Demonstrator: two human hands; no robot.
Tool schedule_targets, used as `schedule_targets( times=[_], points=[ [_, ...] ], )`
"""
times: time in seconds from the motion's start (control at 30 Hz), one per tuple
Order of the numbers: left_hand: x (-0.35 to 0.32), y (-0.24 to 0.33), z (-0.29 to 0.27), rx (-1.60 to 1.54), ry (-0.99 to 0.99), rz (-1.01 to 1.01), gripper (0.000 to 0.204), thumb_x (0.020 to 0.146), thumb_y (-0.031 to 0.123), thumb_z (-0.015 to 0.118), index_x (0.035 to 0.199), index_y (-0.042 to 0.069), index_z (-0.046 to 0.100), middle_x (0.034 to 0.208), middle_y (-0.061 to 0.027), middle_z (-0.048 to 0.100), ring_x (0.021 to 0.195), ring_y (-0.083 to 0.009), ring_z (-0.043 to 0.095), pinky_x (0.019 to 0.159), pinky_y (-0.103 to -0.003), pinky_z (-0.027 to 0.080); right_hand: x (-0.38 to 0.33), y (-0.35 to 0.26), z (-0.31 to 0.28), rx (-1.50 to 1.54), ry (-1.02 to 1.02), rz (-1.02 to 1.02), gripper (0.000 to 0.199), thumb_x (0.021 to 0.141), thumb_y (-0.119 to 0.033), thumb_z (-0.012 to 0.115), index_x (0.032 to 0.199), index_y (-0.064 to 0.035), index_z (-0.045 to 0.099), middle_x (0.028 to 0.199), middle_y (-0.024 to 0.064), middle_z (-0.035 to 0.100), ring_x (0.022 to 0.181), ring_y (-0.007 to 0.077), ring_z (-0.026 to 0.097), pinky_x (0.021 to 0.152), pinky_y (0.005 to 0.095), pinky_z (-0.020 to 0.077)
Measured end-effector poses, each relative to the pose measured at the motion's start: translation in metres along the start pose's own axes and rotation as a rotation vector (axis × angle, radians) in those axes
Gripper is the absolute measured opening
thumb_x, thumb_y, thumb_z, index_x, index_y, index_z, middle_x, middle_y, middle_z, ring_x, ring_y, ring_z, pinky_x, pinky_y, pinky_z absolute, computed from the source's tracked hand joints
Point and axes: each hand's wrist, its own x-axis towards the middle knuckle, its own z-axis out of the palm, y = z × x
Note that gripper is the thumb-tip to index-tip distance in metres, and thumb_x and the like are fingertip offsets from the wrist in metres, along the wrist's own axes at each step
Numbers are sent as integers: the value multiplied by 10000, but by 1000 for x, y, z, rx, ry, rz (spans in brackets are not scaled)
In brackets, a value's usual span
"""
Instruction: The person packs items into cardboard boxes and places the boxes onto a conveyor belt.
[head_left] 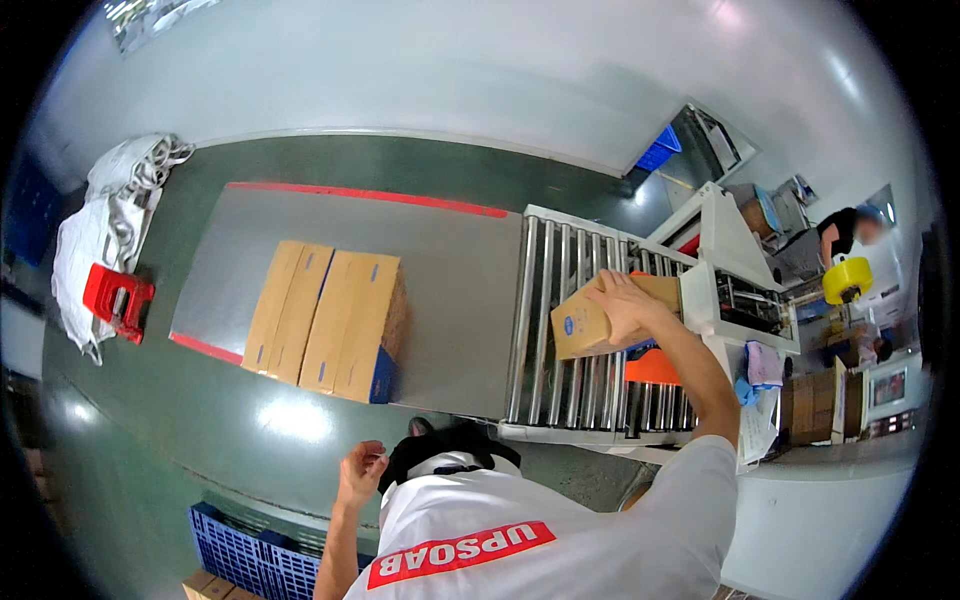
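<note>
My right hand [622, 303] lies over the top of a brown cardboard carton [582, 325], fingers spread across it and gripping it. That carton sits at an angle on the metal roller conveyor [536, 375], near the white machine's outlet. Low beside my body, my left hand [360, 475] hangs with its fingers curled in, and nothing shows in it. Ahead and to the left, several cartons [325, 320] stand side by side on a grey metal table [455, 340] with red-edged strips. A blue patch marks the near right corner of the group.
The white machine [735, 240] joins the conveyor's right end, with an orange part [655, 367] among the rollers. A blue plastic pallet [275, 560] lies at lower left. White sacking [110, 220] and a red device [117, 302] are far left. Another person [845, 230] is at far right.
</note>
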Motion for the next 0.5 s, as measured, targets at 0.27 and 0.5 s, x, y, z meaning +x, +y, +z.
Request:
schedule_targets(
  times=[0.27, 0.5],
  points=[
    [13, 62, 58, -70, -131, -53, 275, 914, 80, 698, 1155, -34, 629, 1006, -92, 696, 896, -141, 661, 795, -286, 543, 53, 41, -2, 245, 91, 297, 980, 397, -292, 896, 1283, -122, 511, 1310, 260, 458, 1265, 450, 421, 1066, 519, 368],
    [15, 51, 65, -95, -81, -5, 257, 925, 77, 681, 1148, -39, 628, 976, -98, 689, 866, -140, 648, 782, -290, 535, 86, -23, -17, 204, 320, 45, 933, 434, -320, 902, 1278, -119, 557, 1342, 254, 459, 1298, 431, 411, 1099, 519, 330]
  ],
)
